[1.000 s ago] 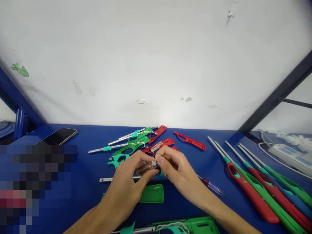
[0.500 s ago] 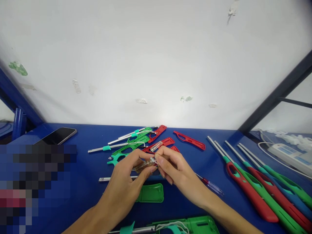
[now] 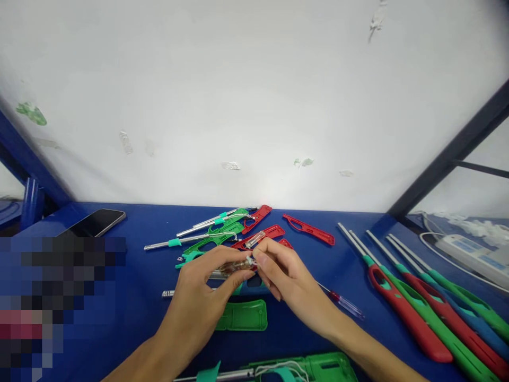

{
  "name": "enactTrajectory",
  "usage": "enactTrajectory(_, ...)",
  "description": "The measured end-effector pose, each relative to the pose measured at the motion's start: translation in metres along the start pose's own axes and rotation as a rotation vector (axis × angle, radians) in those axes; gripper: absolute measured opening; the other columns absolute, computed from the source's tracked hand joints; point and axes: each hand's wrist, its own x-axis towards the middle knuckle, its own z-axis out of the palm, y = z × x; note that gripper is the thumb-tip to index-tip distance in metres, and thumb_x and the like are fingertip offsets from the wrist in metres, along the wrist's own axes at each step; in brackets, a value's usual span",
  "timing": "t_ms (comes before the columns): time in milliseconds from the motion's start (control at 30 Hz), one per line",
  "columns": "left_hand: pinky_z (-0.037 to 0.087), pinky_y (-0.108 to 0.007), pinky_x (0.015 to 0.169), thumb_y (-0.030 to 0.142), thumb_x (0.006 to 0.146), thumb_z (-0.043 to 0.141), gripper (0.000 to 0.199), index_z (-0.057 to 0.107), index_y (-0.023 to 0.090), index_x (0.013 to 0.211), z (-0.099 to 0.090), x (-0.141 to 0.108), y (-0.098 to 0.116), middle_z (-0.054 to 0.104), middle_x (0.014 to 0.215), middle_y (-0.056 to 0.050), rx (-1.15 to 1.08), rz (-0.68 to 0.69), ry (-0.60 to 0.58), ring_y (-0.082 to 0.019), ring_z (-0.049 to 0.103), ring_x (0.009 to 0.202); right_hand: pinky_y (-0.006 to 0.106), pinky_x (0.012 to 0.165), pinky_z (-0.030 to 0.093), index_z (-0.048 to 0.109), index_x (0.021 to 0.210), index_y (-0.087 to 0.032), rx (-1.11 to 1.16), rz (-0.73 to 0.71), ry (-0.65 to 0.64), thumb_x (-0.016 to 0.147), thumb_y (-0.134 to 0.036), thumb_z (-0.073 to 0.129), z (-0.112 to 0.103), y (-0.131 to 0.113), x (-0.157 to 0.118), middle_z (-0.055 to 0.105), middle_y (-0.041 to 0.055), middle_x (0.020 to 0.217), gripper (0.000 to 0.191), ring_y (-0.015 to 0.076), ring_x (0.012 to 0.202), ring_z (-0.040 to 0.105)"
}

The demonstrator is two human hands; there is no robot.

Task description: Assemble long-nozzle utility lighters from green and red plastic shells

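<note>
Between thumb and fingers, my left hand (image 3: 207, 286) holds a clear brownish lighter fuel tank (image 3: 234, 265), its pale valve end pointing right. My right hand (image 3: 282, 273) pinches at that valve end; whatever small part sits in its fingertips is hidden. Below the hands lies an open green lighter shell half (image 3: 244, 315). A blue lighter piece (image 3: 254, 288) shows partly under the fingers. Nearer to me is an opened green lighter (image 3: 326, 369) with white wires and a metal tube. Behind the hands are opened green lighter halves (image 3: 214, 239) and a red shell half (image 3: 274, 231) bearing another clear tank (image 3: 255, 239).
A screwdriver (image 3: 345, 305) with a clear and red handle lies right of my right hand. Several whole lighters (image 3: 413, 313) line the right side. A red shell piece (image 3: 310, 229) lies farther back. A phone (image 3: 95, 223) is at left, a white power strip (image 3: 477, 254) at far right.
My left hand has shifted its grip slightly, and its fingers now lie flatter along the tank. The right hand stays pinched at the valve end.
</note>
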Motion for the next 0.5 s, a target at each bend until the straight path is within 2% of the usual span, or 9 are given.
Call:
enactTrajectory(167, 0.06, -0.018, 0.071, 0.025, 0.085, 0.085, 0.014, 0.085, 0.035, 0.095, 0.0011, -0.0028, -0.0052, 0.083, 0.086, 0.008, -0.015, 0.021, 0.037, -0.013, 0.078, 0.075, 0.027, 0.054, 0.03, 0.049, 0.083, -0.023, -0.047, 0.0, 0.004, 0.11, -0.056, 0.051, 0.0011, 0.0003, -0.0012, 0.043, -0.0077, 0.067, 0.042, 0.0091, 0.055, 0.036)
enactTrajectory(333, 0.06, -0.016, 0.068, 0.023, 0.08, 0.086, 0.01, 0.084, 0.031, 0.086, 0.0007, -0.0023, 0.0021, 0.083, 0.08, 0.008, 0.02, 0.002, 0.043, -0.013, 0.078, 0.07, 0.026, 0.053, 0.031, 0.049, 0.086, -0.024, -0.066, -0.004, 0.001, 0.112, -0.052, 0.048, 0.0016, 0.0033, -0.0014, 0.043, -0.0076, 0.069, 0.038, 0.0086, 0.055, 0.038)
enactTrajectory(500, 0.059, -0.014, 0.064, 0.021, 0.079, 0.086, 0.008, 0.084, 0.028, 0.08, 0.0018, -0.0014, 0.0016, 0.082, 0.078, 0.006, 0.018, 0.087, 0.079, -0.012, 0.075, 0.066, 0.026, 0.052, 0.03, 0.049, 0.086, -0.024, -0.044, -0.008, -0.001, 0.111, -0.051, 0.05, 0.0028, 0.0071, -0.0016, 0.041, -0.0077, 0.069, 0.037, 0.0088, 0.055, 0.036)
